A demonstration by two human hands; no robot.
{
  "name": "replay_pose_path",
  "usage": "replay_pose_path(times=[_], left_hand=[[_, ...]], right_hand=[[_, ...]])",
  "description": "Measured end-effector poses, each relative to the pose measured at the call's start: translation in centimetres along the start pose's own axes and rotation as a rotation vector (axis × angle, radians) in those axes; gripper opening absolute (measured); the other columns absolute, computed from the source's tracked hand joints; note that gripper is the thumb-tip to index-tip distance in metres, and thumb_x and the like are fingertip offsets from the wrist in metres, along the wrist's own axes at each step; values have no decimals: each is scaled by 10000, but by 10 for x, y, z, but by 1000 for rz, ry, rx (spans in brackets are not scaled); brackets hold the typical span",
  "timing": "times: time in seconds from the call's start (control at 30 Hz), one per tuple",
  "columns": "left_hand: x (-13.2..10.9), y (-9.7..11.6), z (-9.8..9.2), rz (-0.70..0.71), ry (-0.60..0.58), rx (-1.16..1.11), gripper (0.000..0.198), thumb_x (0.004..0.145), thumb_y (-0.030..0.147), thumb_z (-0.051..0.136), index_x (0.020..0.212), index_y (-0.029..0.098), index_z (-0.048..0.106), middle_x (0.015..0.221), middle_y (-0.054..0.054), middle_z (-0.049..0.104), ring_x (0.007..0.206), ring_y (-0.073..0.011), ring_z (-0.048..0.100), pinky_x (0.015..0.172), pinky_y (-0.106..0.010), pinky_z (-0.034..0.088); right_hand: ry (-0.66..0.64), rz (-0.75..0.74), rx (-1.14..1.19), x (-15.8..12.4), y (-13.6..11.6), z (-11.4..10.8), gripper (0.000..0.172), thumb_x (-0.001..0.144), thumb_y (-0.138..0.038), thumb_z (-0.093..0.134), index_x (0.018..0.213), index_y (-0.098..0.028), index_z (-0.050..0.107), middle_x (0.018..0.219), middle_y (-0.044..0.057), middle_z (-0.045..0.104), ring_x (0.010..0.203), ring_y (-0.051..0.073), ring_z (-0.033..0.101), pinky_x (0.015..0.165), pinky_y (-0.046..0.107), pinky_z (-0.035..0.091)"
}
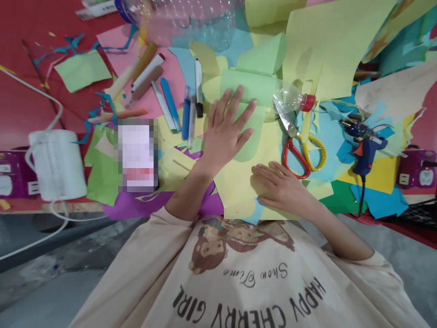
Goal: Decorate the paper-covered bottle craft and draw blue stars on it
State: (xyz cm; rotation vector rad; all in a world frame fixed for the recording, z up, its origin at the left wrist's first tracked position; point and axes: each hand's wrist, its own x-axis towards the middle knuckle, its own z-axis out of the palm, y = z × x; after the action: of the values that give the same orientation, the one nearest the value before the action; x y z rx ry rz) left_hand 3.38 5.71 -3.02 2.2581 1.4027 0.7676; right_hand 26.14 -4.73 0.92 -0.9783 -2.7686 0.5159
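Observation:
My left hand [227,130] lies flat with fingers spread on a light green paper [251,86] that is wrapped round a clear plastic bottle [290,101] with a red cap. My right hand [278,184] rests flat, fingers stretched out, on a yellow paper sheet [235,182] nearer to me. Neither hand holds anything. Red and yellow scissors [298,146] lie just right of both hands, blades pointing up toward the bottle.
Several markers and pens [164,93] lie at left of centre. A blue glue gun [365,152] sits at right with its cord. A white tape roll [58,164] is at left, a large clear bottle [191,20] at the back. Coloured paper scraps cover the red table [27,50].

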Motion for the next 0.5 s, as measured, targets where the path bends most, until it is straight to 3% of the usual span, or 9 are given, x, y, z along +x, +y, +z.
replay_pose_path(times=[0.13,0.3,0.43,0.5], left_hand=[[0,0,-1,-5,-8,-16,647,1006,685,316,1583,404,397,1719,-1,288,1624,-288,171,1323,-551,60],[-2,2,-2,-13,1,-37,612,1013,671,313,1552,410,436,1706,10,321,1616,-285,198,1322,-556,80],[0,5,-7,-25,98,-58,572,1018,654,334,1491,381,502,1650,-20,428,1574,-281,307,1304,-565,175],[0,10,-16,-8,135,-141,577,999,688,361,1415,352,576,1579,-49,521,1520,-301,403,1269,-560,271]], right_hand=[[62,-31,-39,-4,-5,-2,327,999,-218,566,1283,-90,665,1375,157,700,1286,279,672,1089,476,572],[211,-85,6,-12,-10,-10,272,961,-52,508,1128,-85,719,1111,144,803,1047,240,771,965,406,632],[118,52,176,-24,-17,-38,333,943,-70,448,1115,-125,728,858,97,804,720,211,759,614,328,619],[67,165,316,-30,-18,-55,317,951,-127,462,1089,-186,741,848,64,810,655,177,744,555,275,579]])
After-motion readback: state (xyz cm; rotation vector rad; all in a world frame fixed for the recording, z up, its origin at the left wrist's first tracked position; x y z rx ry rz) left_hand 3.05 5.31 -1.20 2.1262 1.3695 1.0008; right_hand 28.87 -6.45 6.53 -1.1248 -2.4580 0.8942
